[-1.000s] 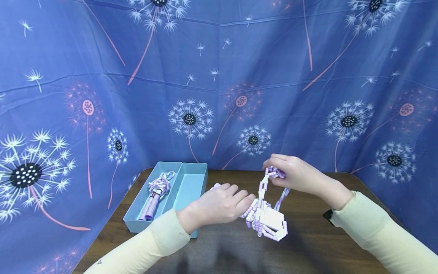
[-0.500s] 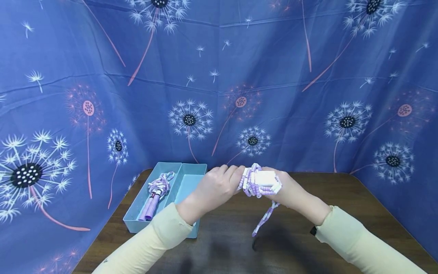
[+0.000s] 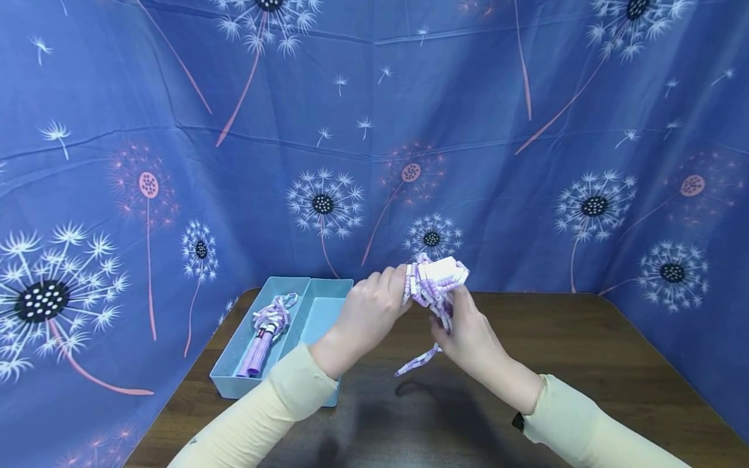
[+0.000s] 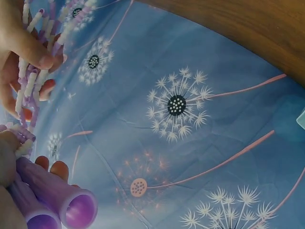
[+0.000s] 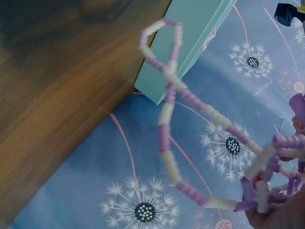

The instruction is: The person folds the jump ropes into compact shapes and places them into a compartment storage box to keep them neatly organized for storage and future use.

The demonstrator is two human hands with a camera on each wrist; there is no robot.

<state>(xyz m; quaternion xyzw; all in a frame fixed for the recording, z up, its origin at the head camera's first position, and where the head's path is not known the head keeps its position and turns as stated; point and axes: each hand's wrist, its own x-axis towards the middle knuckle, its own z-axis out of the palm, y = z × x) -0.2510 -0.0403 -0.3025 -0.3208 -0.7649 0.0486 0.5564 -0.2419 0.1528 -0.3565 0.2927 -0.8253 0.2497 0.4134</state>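
A purple-and-white beaded jump rope [image 3: 432, 292] is held up over the table between both hands. My left hand [image 3: 370, 312] grips its two purple handles [image 4: 50, 183], whose hollow ends stick out of the fist in the left wrist view. The right hand [image 3: 475, 335] has its fingers curled round the gathered bead strands just below a bright white block-like piece [image 3: 441, 268]. From the right hand a loose loop [image 5: 165, 129] of beads hangs down, crossing over itself near its end. Part of the bundle is hidden behind the fingers.
A light-blue tray [image 3: 322, 318] with two compartments stands at the left of the dark wooden table [image 3: 585, 364]. Its left compartment contains another jump rope [image 3: 272, 318], bundled, with purple handles. A blue dandelion-print cloth [image 3: 497, 195] hangs behind and at the sides.
The right hand, first raised with a strand, has come round beneath the bundle beside the left hand and now grips the strands. The bundle has risen, and a loop trails below.
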